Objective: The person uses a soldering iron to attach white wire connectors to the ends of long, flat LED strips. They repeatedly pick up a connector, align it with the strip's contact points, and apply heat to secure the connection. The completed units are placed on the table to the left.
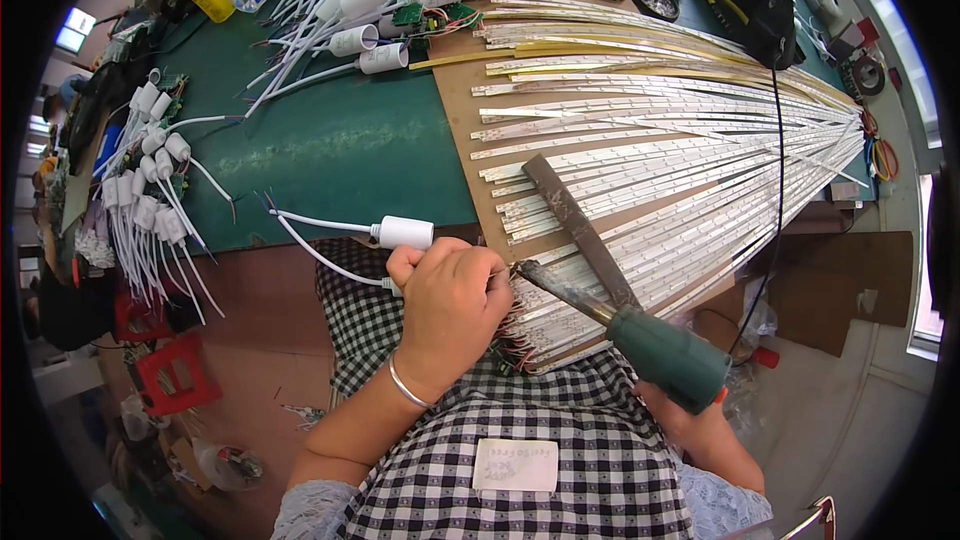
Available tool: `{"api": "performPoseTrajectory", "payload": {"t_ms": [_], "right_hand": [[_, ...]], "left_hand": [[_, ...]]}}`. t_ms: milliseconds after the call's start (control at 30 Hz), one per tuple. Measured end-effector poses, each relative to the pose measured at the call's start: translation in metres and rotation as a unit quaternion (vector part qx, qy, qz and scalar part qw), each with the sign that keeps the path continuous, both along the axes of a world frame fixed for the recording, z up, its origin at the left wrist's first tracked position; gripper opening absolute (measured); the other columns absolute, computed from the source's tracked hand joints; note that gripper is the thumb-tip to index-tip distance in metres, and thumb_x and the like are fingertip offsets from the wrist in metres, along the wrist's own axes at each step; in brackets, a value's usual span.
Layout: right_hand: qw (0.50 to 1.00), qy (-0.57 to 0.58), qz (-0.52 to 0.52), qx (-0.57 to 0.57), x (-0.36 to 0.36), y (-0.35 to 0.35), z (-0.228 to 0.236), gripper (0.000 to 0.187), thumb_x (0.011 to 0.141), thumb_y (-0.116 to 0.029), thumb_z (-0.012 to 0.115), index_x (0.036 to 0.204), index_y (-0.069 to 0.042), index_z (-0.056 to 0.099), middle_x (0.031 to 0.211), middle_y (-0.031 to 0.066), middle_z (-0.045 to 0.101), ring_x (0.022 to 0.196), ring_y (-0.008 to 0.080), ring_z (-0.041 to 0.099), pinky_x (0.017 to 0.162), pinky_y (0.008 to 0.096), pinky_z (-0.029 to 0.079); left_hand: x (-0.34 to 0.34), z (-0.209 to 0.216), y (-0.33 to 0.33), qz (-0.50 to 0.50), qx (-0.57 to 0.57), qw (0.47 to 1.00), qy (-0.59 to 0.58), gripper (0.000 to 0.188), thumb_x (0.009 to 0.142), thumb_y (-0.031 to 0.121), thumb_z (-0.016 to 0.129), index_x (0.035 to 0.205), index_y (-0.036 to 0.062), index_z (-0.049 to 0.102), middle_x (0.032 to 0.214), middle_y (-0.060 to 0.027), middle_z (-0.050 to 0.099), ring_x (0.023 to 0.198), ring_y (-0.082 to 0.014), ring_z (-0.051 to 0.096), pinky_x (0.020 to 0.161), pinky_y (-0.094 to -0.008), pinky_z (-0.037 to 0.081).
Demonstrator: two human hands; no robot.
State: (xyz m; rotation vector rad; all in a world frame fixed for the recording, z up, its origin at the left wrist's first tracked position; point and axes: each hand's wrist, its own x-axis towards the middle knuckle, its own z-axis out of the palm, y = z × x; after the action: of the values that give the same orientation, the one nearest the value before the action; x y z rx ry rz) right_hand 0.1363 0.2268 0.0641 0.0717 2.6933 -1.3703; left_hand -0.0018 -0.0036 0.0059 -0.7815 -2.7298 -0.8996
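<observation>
My left hand (447, 295) is closed in a pinch at the near ends of the LED strips (620, 280). Thin wire seems to come from its fingertips, though most of what it grips is hidden. A white cylindrical cap (406, 232) with a white cable lies against its knuckles, and a second cap is mostly covered by the hand. My right hand (690, 415) holds a soldering iron by its green handle (675, 360), which hides most of the fingers. The iron's dark tip (525, 269) is right beside the left fingertips.
A flat, worn metal bar (580, 230) lies across the strips. A brown board (455, 90) supports them on the green table (330, 160). White caps with cables and circuit boards are piled at the back (360, 40) and left (150, 170). The iron's black cord (780, 170) crosses the strips.
</observation>
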Motion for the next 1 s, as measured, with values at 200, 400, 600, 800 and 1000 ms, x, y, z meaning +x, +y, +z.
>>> {"api": "performPoseTrajectory", "payload": {"t_ms": [200,400,600,800,1000], "right_hand": [[0.999,0.044,0.008,0.022,-0.005,-0.003,0.009,0.027,0.073,-0.008,0.070,0.100,-0.002,0.066,0.096,0.0105,0.068,0.092,0.0287,0.064,0.082,0.0359,0.051],[0.996,-0.017,-0.020,-0.081,0.011,0.010,0.000,0.035,0.080,0.003,0.053,0.116,0.003,0.055,0.089,0.0114,0.064,0.074,0.0200,0.061,0.068,0.0312,0.050],[0.998,-0.025,-0.056,-0.023,0.016,0.002,-0.008,0.027,0.075,-0.003,0.066,0.102,-0.003,0.068,0.099,0.0125,0.068,0.088,0.0307,0.065,0.079,0.0371,0.051],[0.997,-0.029,-0.065,-0.037,0.014,0.000,-0.008,0.025,0.074,-0.002,0.066,0.099,-0.003,0.069,0.098,0.0125,0.069,0.090,0.0311,0.066,0.082,0.0379,0.051],[0.995,-0.035,-0.075,-0.051,0.011,0.000,-0.006,0.025,0.072,-0.002,0.068,0.097,-0.002,0.069,0.096,0.0118,0.070,0.090,0.0309,0.067,0.082,0.0374,0.052]], "left_hand": [[0.001,-0.001,0.000,0.005,-0.002,1.000,0.002,0.013,0.070,0.009,0.069,0.074,0.0133,0.057,0.070,0.0012,0.058,0.077,-0.0163,0.057,0.078,-0.0382,0.026],[0.000,0.001,0.000,0.008,-0.004,1.000,-0.013,0.008,0.071,0.009,0.068,0.074,0.0111,0.061,0.072,0.0007,0.061,0.076,-0.0166,0.058,0.079,-0.0384,0.026],[0.000,0.000,0.001,0.010,-0.005,1.000,-0.010,0.009,0.070,0.008,0.068,0.074,0.0107,0.061,0.072,0.0007,0.061,0.076,-0.0168,0.058,0.079,-0.0384,0.026],[0.001,0.001,0.001,0.010,-0.007,1.000,-0.013,0.009,0.070,0.007,0.068,0.074,0.0107,0.061,0.071,0.0008,0.061,0.076,-0.0167,0.058,0.079,-0.0385,0.026],[0.001,-0.001,0.002,0.013,-0.010,1.000,-0.008,0.010,0.069,0.007,0.068,0.073,0.0113,0.060,0.071,0.0013,0.060,0.076,-0.0165,0.058,0.079,-0.0385,0.026]]}}
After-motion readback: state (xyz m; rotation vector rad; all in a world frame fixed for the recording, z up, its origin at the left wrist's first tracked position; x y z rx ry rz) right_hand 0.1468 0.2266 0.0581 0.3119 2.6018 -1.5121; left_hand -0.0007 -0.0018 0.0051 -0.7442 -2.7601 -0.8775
